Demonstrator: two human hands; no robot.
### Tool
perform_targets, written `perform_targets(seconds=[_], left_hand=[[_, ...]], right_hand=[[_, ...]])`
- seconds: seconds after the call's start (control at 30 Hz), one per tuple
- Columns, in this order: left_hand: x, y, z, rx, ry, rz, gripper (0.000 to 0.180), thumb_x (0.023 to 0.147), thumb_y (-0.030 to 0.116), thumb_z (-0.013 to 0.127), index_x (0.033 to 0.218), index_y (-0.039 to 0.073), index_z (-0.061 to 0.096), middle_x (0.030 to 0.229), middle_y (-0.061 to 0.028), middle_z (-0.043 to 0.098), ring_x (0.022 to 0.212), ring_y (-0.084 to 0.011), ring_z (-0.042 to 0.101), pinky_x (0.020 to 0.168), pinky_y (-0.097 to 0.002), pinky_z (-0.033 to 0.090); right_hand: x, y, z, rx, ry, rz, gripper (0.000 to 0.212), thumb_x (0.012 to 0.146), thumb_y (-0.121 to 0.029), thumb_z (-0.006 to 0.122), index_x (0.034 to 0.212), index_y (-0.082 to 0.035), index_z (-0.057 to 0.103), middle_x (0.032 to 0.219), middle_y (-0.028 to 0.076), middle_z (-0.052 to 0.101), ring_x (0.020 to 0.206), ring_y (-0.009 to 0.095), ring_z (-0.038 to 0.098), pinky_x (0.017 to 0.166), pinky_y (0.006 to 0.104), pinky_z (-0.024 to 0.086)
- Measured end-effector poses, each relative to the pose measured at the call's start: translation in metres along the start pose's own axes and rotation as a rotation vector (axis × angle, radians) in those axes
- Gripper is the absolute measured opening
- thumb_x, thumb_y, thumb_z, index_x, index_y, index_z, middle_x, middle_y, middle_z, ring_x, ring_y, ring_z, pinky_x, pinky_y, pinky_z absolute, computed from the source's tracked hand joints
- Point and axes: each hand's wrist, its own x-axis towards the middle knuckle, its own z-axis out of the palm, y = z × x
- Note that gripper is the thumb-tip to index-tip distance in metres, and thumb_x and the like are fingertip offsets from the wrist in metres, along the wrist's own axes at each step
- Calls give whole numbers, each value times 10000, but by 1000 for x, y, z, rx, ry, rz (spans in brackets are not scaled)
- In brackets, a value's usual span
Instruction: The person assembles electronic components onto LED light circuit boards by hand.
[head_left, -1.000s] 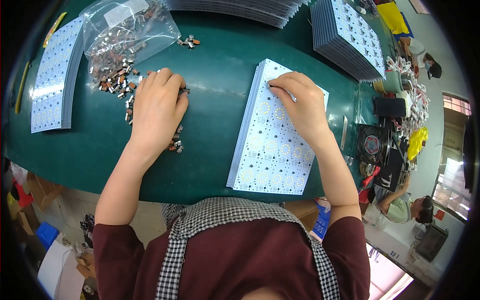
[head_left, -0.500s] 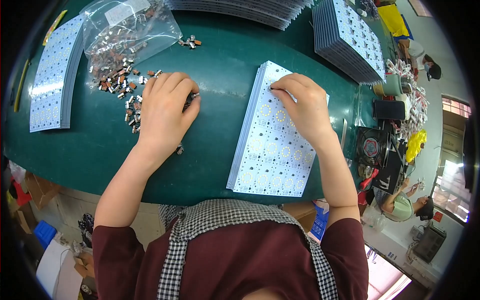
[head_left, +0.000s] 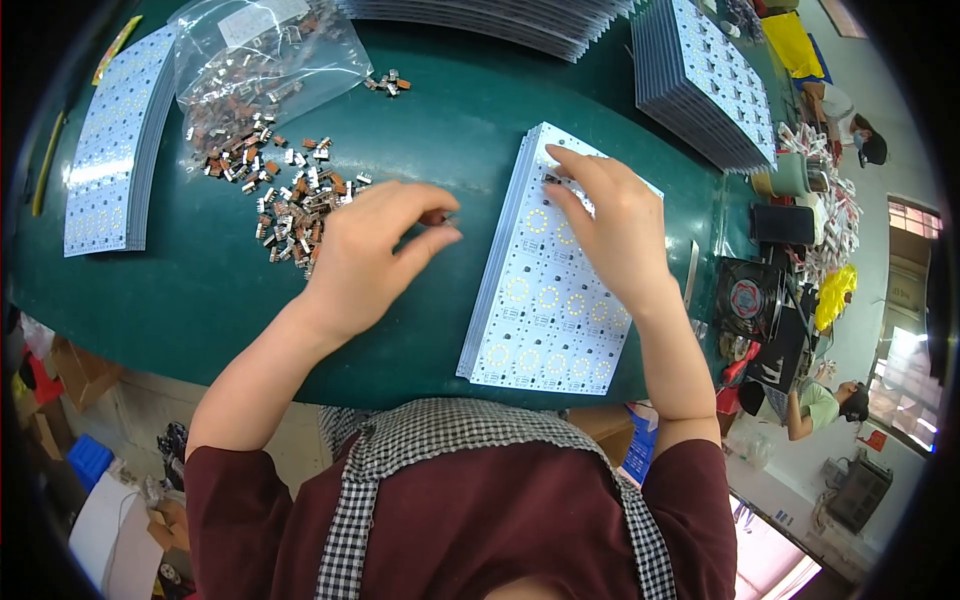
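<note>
My left hand [head_left: 375,250] hovers over the green table between a loose pile of small slide switches [head_left: 290,215] and a stack of white circuit boards [head_left: 530,320]. Its thumb and fingertips are pinched on one small slide switch [head_left: 448,221], mostly hidden by the fingers. Over the far end of the top board is my right hand [head_left: 622,225], thumb and index finger spread apart. A small dark switch [head_left: 552,180] sits on the board at the thumb tip. Rings of yellow dots cover the board; my right hand hides part of it.
A clear plastic bag [head_left: 270,70] of switches lies at the far left, beside another board stack [head_left: 110,150]. More board stacks [head_left: 700,90] stand at the back. A black fan [head_left: 748,295] is at the right. Two people work farther off to the right.
My left hand has moved right, away from the switch pile, with a switch in its fingertips. My right thumb and index finger have parted above the board.
</note>
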Motion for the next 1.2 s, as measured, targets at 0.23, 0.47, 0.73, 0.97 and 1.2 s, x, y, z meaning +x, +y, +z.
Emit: perform_targets(seconds=[0.23, 0.47, 0.73, 0.97, 1.2], left_hand=[[-6, 7, 9, -23, -7, 213, 380, 725, 19, 768, 1058, 31, 586, 896, -89, 661, 771, -253, 654, 665, -353, 520], [-6, 10, 7, 37, -110, 311, 370, 731, 68, 769, 1052, 23, 591, 890, -108, 667, 779, -292, 644, 683, -372, 520], [3, 1, -10, 689, 22, 46, 440, 770, 187, 736, 1148, 34, 571, 1127, -124, 592, 1023, -321, 548, 882, -426, 431], [2, -10, -18, 787, -109, -154, 112, 830, 103, 659, 894, 34, 599, 917, -100, 569, 948, -273, 551, 894, -404, 417], [2, -9, -17, 713, -110, -145, 46, 829, 64, 636, 848, 42, 600, 833, -81, 573, 912, -259, 555, 900, -389, 401]], right_hand=[[-18, -34, 9, 815, -223, 232, 134, 868, -70, 671, 969, 14, 696, 895, 111, 699, 825, 182, 691, 749, 298, 543], [-20, -29, 6, 1176, -408, 575, 127, 851, -70, 695, 936, 23, 694, 846, 83, 697, 833, 140, 680, 757, 279, 538], [-29, 15, 3, 140, 133, 68, 181, 778, 23, 706, 955, -15, 706, 895, 99, 697, 824, 207, 677, 763, 292, 530], [-33, 39, 8, -32, 204, 17, 121, 793, -37, 698, 913, -56, 700, 887, 87, 682, 842, 255, 649, 717, 339, 524], [-31, 38, 3, 4, 134, 57, 98, 783, -26, 703, 879, -42, 694, 884, 89, 671, 868, 254, 631, 757, 352, 504]])
